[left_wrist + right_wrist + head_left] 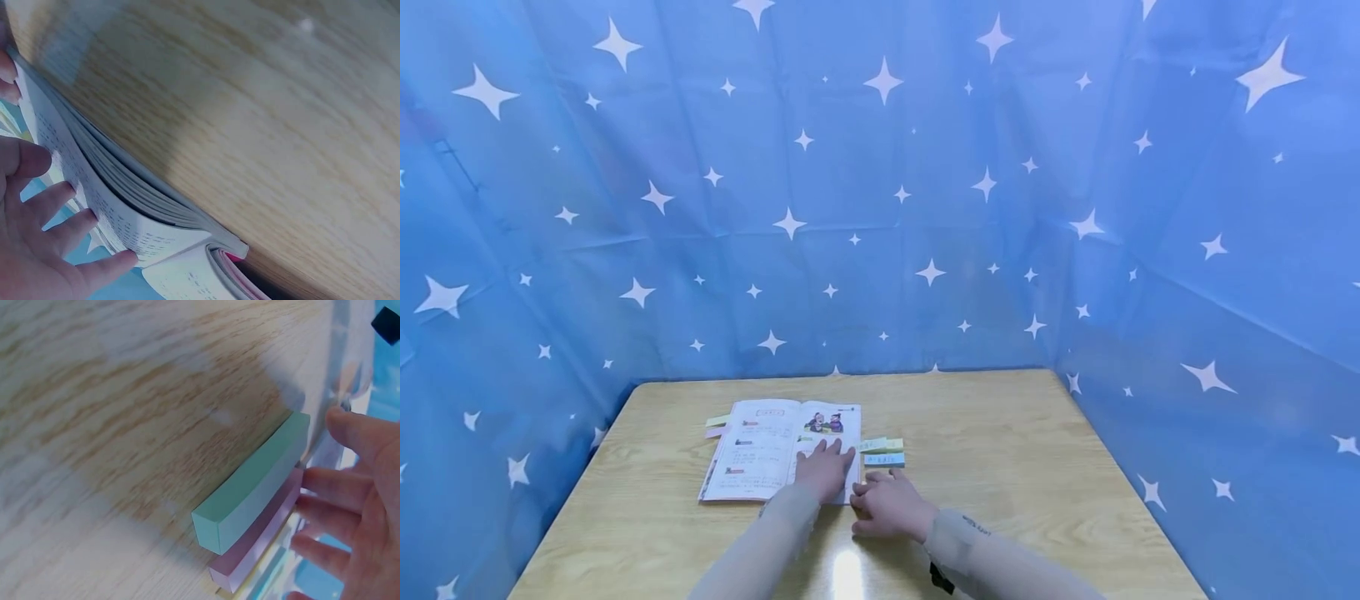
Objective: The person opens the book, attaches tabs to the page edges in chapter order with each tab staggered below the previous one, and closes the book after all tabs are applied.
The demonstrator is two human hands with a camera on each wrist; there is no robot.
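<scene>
An open book (752, 454) with printed text and a coloured picture lies on the wooden table. My left hand (825, 472) rests on its right page, fingers spread; the left wrist view shows the fingertips (128, 257) on the printed page. Beside the lower right corner of that page is my right hand (893, 506), its fingers loosely bent. In the right wrist view, its thumb (344, 428) and fingers stand apart, fingertips right by the ends of a green sticky-note pad (253, 484) and a pink pad (259, 540).
Coloured paper tabs (883, 459) with handwriting stick out at the book's right side, and more tabs (717, 426) at its left. The wooden table (1000, 450) extends around the book. A blue curtain (850, 183) with white stars surrounds the table's back and sides.
</scene>
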